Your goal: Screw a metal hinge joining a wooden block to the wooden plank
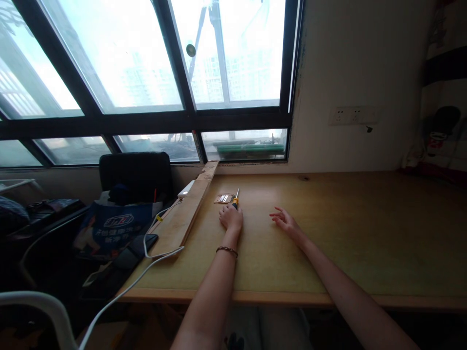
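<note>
My left hand [231, 217] rests on the wooden table with its fingers curled around the handle of a screwdriver [236, 200]. The handle is yellow and dark, and the thin metal shaft points away from me. Just beyond the fingers lies a small flat brownish piece with white rectangular parts [224, 198]; its kind is too small to make out. To the right, apart from these things, my right hand [286, 223] is held over the tabletop with its fingers stretched out and nothing in them.
A long wooden board [189, 214] lies along the table's left side, with a white power strip [186, 189] beside it. A white cable [146, 260] runs over the left edge. A black chair [134, 175] and a blue bag [113, 223] stand left. Wall sockets [353, 115] sit behind.
</note>
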A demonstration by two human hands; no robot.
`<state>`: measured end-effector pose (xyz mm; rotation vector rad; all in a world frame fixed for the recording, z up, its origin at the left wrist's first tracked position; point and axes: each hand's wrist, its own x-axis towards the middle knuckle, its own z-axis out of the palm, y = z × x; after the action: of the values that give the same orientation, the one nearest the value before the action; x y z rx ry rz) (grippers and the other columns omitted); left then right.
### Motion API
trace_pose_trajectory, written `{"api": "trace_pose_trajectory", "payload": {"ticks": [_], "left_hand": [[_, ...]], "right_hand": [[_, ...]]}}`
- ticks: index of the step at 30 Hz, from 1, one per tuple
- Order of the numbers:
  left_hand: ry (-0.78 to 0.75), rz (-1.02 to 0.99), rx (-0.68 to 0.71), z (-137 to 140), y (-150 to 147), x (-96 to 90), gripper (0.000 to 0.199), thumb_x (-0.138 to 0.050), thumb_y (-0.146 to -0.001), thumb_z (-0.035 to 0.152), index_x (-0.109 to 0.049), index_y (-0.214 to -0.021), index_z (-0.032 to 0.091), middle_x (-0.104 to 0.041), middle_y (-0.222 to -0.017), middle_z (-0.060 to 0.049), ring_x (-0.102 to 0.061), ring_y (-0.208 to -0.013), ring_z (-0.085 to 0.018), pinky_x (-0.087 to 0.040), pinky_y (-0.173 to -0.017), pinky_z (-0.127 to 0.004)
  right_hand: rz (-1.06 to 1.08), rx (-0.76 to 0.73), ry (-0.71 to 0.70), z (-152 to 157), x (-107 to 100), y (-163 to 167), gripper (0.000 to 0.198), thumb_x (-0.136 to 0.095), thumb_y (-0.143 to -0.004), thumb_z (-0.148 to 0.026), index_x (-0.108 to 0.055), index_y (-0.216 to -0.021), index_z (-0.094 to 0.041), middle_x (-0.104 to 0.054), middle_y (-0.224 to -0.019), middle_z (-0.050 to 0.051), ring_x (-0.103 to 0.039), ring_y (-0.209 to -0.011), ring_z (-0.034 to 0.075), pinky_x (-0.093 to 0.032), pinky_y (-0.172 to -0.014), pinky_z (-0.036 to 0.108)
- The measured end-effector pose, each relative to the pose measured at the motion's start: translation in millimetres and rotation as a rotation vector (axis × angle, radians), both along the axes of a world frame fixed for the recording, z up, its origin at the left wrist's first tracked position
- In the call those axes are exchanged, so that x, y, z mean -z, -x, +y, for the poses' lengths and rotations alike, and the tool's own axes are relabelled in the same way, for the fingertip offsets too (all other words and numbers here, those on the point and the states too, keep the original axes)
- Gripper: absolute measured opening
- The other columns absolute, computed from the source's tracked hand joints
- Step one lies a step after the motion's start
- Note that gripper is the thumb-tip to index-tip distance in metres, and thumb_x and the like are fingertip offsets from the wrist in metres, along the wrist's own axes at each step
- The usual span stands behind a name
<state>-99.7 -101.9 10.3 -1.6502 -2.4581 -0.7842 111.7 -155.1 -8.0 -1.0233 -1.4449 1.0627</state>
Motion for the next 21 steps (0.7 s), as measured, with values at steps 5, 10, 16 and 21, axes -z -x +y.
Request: {"api": "trace_pose_trajectory", "payload": {"ticks": [5,10,16,21], "left_hand": [[0.009,0.019,0.016,1.4,0.4,0.6,0.032,-0.044,-0.080,0.032,-0.053,-0.103,0.011,-0.055,-0.105,-0.016,-0.049,-0.098,-0.029,-0.040,-0.077,-0.038],[0.022,0.035,0.053,3.7,-1.7,0.3,0.032,-0.044,-0.080,0.031,-0.052,-0.104,0.012,-0.054,-0.106,-0.017,-0.049,-0.099,-0.028,-0.041,-0.076,-0.037],[-0.003,0.033,0.061,4.3,-2.1,2.1,0.034,-0.041,-0.081,0.033,-0.053,-0.102,0.010,-0.055,-0.102,-0.018,-0.050,-0.096,-0.028,-0.040,-0.076,-0.038],[0.008,-0.019,0.062,-3.5,-3.5,-7.4,0.038,-0.046,-0.078,0.034,-0.053,-0.106,0.010,-0.054,-0.106,-0.019,-0.047,-0.101,-0.030,-0.040,-0.081,-0.040]], "right_hand": [[-0.005,-0.001,-0.009,-0.4,-0.1,0.0,0.059,-0.057,-0.072,-0.051,-0.043,-0.120,-0.019,-0.061,-0.106,0.012,-0.059,-0.094,0.021,-0.045,-0.086,0.042],[-0.012,0.017,-0.013,-1.3,-0.4,0.0,0.058,-0.057,-0.072,-0.051,-0.043,-0.119,-0.020,-0.062,-0.105,0.011,-0.059,-0.094,0.021,-0.046,-0.086,0.043],[-0.024,0.012,0.000,-1.8,-1.1,-0.8,0.058,-0.057,-0.073,-0.050,-0.042,-0.119,-0.019,-0.062,-0.104,0.011,-0.060,-0.093,0.020,-0.045,-0.086,0.042],[-0.016,0.014,0.010,-1.3,-0.8,-1.2,0.060,-0.057,-0.072,-0.051,-0.042,-0.120,-0.018,-0.062,-0.104,0.012,-0.060,-0.092,0.020,-0.046,-0.085,0.041]]}}
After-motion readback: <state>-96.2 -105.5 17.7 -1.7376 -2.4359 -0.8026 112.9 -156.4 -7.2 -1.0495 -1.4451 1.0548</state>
